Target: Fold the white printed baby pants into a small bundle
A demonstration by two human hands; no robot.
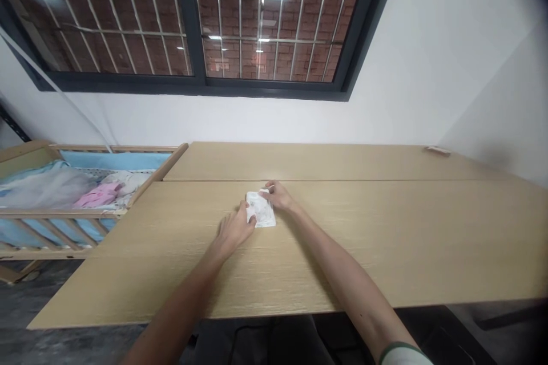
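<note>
Our bare forearms (180, 302) reach to a folded white printed cloth (261, 209), which seems light and soft, best taken by its edges. Our left hand (233, 234) and right hand (278, 195) touch it, though we cannot tell whether either grip clamps it. It lies on a pale wooden surface (385, 239), with a wooden crib (85, 212) leftward and a window (274, 17) ahead.
</note>
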